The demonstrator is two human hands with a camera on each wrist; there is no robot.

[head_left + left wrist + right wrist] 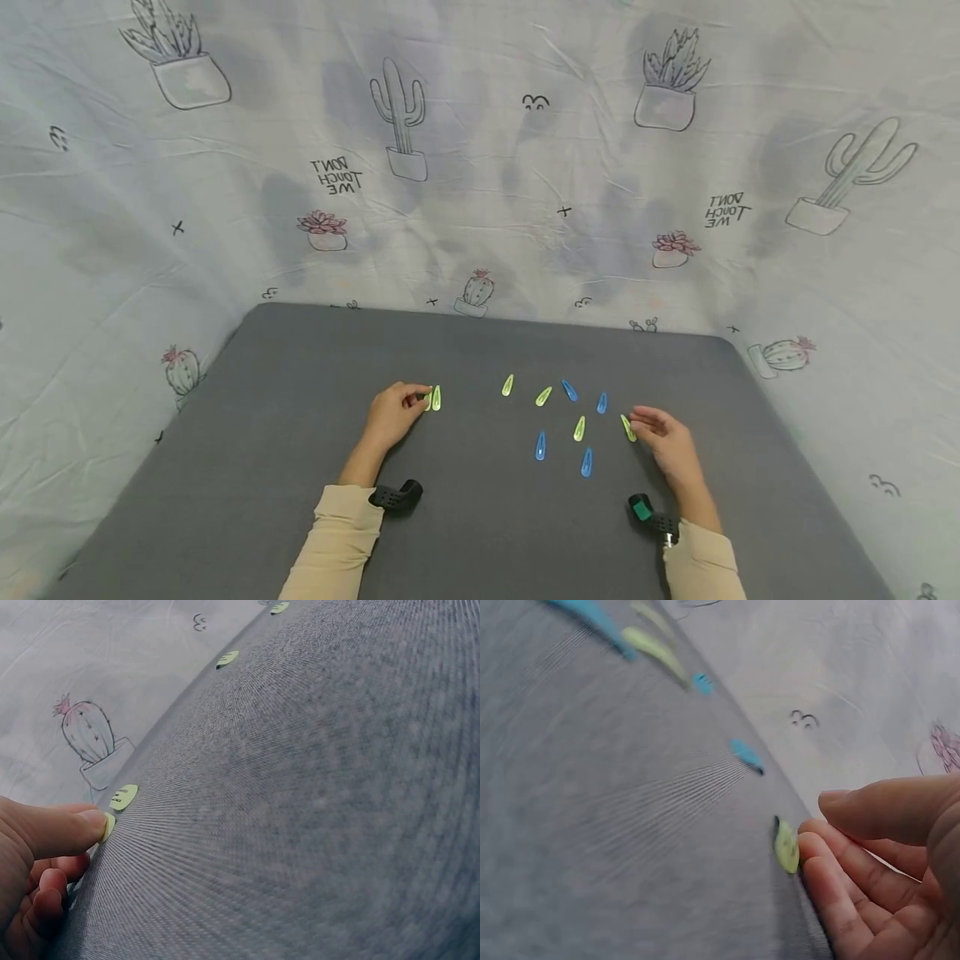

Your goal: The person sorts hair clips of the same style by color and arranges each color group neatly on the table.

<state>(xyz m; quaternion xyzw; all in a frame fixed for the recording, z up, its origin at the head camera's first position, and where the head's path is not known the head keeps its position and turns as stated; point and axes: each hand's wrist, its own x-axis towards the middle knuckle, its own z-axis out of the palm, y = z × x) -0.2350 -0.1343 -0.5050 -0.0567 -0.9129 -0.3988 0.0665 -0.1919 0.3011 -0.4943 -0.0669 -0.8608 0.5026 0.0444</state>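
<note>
At the left of the group, my left hand (392,415) has its fingertips on a yellow-green snap hair clip (109,827), pinching it. A second yellow-green hair clip (437,397) lies right beside that one. Over on the right, my right hand (667,446) hovers by another yellow-green hair clip (628,428). Its fingertips are close beside that clip in the right wrist view, and the thumb (877,810) stands apart from the fingers. Whether those fingertips touch the clip I cannot tell.
Between the hands lie yellow-green clips (543,396) and several blue hair clips (587,462), spread over the grey tabletop (465,533). A pale cloth (480,167) printed with cacti hangs behind and at both sides. Each wrist wears a dark camera band (397,497).
</note>
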